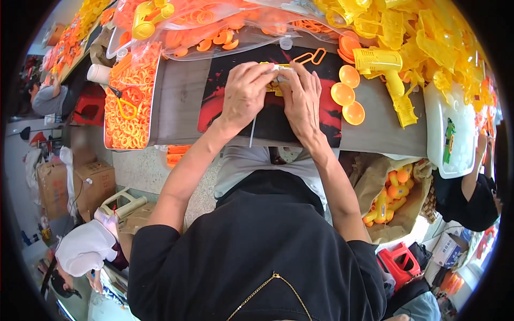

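Note:
Over a black and red mat (225,69), my left hand (245,96) and my right hand (303,101) meet with bent fingers on a small yellow plastic part (278,92). A white piece (282,67) shows at its top, between my fingertips. Most of the part is covered by the fingers. Below my left hand, a thin pale strip (252,131) runs down to the table edge. Orange loops (318,56) lie just beyond my right hand. Several orange round cups (342,94) lie to its right, beside a yellow toy-gun shell (379,60).
A tray of small orange rings (128,120) stands at the left. Clear plastic (241,48) covers orange parts at the back. Yellow shells (428,37) heap up at the back right, above a white tub (463,134). A paper bag (383,232) holds yellow-orange toys below. Other people sit nearby.

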`<state>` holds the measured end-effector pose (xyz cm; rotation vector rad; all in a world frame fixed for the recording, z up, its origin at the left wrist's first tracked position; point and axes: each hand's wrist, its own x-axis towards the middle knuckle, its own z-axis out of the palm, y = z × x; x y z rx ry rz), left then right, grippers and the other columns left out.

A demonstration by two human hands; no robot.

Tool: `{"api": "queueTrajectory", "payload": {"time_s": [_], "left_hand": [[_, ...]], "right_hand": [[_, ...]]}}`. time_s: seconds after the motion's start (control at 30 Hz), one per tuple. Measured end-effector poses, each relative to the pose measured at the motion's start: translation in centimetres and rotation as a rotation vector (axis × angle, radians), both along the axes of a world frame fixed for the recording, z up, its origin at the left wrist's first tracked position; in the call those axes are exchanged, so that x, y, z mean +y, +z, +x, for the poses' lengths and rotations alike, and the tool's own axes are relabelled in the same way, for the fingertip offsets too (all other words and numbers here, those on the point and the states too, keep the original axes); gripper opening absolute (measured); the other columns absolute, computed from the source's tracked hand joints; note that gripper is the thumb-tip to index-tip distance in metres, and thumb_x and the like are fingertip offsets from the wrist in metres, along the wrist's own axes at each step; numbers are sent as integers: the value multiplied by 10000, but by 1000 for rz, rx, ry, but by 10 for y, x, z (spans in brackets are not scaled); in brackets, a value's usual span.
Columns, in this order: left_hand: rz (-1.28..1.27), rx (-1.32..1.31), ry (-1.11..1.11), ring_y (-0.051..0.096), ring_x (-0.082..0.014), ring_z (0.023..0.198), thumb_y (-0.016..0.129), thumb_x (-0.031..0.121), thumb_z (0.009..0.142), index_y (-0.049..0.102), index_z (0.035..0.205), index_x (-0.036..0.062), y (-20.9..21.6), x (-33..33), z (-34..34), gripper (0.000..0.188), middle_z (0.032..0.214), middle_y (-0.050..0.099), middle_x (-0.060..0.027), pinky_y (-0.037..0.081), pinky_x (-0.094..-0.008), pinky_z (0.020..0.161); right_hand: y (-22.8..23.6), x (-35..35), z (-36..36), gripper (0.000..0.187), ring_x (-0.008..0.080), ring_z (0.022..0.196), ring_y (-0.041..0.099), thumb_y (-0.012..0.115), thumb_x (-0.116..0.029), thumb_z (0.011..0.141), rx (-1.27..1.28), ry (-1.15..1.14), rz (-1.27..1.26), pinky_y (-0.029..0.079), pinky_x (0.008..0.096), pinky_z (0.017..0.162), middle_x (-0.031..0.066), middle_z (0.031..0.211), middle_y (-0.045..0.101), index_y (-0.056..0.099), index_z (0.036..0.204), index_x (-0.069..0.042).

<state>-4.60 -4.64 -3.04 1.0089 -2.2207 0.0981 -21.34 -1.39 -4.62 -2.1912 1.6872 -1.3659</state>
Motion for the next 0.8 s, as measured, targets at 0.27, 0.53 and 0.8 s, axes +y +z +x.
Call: {"api": "queueTrajectory", "payload": {"time_s": [0.27, 0.53, 0.8], "left_hand": [[119, 301, 156, 558, -314, 1102, 737, 127, 876, 678, 1077, 95, 5, 32, 31, 212, 1171, 617, -90, 452, -440, 960], [174, 30, 318, 529, -288, 1128, 865, 248, 703, 619, 1037, 115, -1, 42, 15, 436, 1208, 540, -70, 441, -435, 934], [94, 4, 316, 563, -294, 1140, 791, 157, 788, 623, 961, 96, 13, 33, 16, 248, 1196, 598, -87, 429, -431, 967]], "right_hand": [[19, 65, -63, 148, 284, 1009, 620, 730, -45, 866, -130, -75, 336, 476, 415, 905, 90, 1071, 673, 706, 1012, -42], [18, 77, -49, 287, 250, 1009, 588, 773, -125, 814, 257, 10, 204, 457, 413, 877, 43, 1075, 629, 721, 1090, -66], [10, 78, -45, 336, 268, 1053, 600, 725, -85, 863, 293, 43, 156, 435, 416, 953, 61, 1129, 653, 698, 1196, -54]]}}
